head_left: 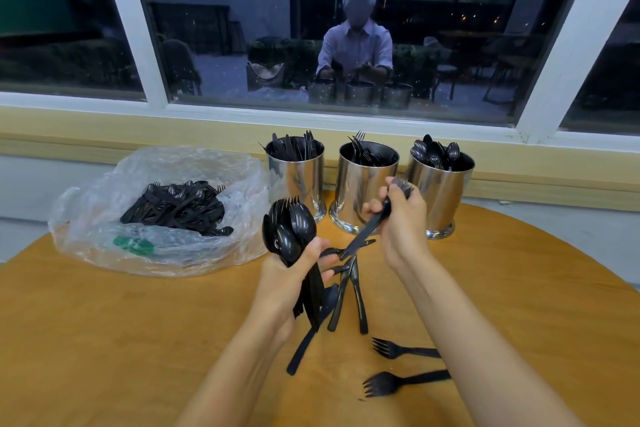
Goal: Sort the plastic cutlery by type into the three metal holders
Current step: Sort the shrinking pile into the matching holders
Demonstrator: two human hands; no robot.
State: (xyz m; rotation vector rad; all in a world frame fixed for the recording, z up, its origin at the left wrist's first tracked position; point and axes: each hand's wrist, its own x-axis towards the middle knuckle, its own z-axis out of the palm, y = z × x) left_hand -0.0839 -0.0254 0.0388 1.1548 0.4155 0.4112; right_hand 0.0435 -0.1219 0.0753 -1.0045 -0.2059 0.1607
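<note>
A round wooden table (pixel 104 322) carries everything. Upright in a row at its far side stand the left holder (pixel 298 180), the middle holder (pixel 360 191) and the right holder (pixel 441 198), all 3 of shiny metal. Left of them lies a crumpled clear plastic bag (pixel 86 218) with a heap of black cutlery (pixel 176 208) on it. Toward the near right lie 2 black forks, the farther fork (pixel 403 351) and the nearer fork (pixel 398 382), apart, tines pointing left.
</note>
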